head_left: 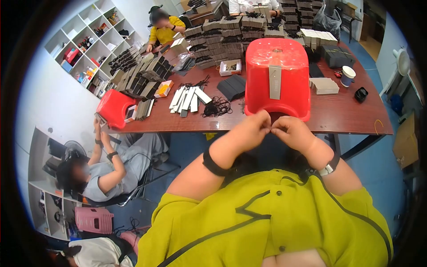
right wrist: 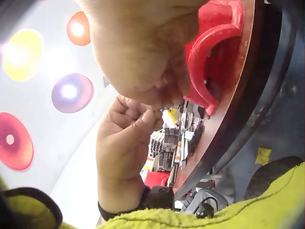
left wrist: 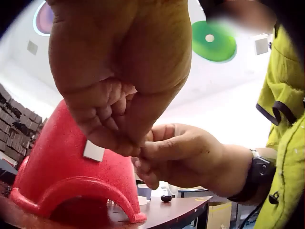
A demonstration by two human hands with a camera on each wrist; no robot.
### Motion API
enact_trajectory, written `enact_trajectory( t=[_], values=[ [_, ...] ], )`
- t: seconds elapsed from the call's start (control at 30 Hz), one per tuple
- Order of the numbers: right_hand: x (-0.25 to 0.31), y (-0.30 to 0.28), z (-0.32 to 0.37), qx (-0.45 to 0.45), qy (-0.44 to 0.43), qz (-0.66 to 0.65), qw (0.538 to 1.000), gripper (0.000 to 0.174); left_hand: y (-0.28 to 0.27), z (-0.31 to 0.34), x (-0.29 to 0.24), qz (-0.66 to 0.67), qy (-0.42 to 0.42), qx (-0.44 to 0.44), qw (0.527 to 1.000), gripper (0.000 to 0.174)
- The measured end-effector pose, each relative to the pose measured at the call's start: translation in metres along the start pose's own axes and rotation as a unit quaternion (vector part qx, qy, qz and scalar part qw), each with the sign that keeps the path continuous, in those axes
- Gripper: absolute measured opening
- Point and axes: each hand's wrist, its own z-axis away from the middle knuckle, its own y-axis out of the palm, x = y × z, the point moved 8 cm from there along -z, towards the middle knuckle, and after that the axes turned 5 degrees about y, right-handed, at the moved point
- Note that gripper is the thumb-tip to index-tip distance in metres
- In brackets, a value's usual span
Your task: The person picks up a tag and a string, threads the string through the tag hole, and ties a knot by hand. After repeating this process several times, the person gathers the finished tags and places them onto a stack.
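Observation:
Just in front of a red plastic stool [head_left: 276, 53], which is upside down or upright with its arched opening toward me, my two hands meet at the fingertips. My left hand [head_left: 252, 130] has its thumb and fingers bent together, pointing right. Facing it, my right hand [head_left: 294, 132] brings thumb and forefinger together in a pinch shape. I cannot tell whether something thin lies between the fingertips. A grey-white printed strip [head_left: 275, 82] stands flat against the stool's near side, above my hands. In the left wrist view its lower end [left wrist: 94, 151] shows beside the left fingers.
White and dark strips [head_left: 189, 99] and a tangle of black cords [head_left: 216, 107] lie left of the stool. Stacked grey cards [head_left: 222, 33] line the back. A paper cup [head_left: 348, 75] and a card stack [head_left: 324, 86] stand right. Another person [head_left: 104, 167] sits at left.

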Motion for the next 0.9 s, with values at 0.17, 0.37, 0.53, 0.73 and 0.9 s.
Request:
enact_trajectory(
  t=[0.17,0.37,0.53,0.73,0.9],
  values=[
    [-0.020,-0.013,0.001,-0.102,0.094,-0.058,0.989,0.008,-0.059,0.008,0.181,-0.023,-0.269,-0.109,0.957,0.018],
    [-0.011,-0.022,0.004,-0.110,0.101,-0.071,0.986,0.010,-0.054,0.013,0.227,-0.177,-0.263,-0.083,0.945,0.022],
    [-0.015,-0.034,0.003,-0.137,0.119,-0.095,0.979,0.011,-0.101,0.017,0.211,-0.012,-0.314,-0.165,0.935,0.022],
    [-0.022,-0.032,0.002,-0.151,0.121,-0.120,0.974,0.010,-0.170,-0.006,0.169,0.160,-0.227,-0.217,0.936,0.014],
    [-0.035,-0.030,0.000,-0.162,0.098,-0.236,0.953,0.009,-0.201,-0.031,0.117,0.349,-0.178,-0.249,0.886,0.005]
  ],
)
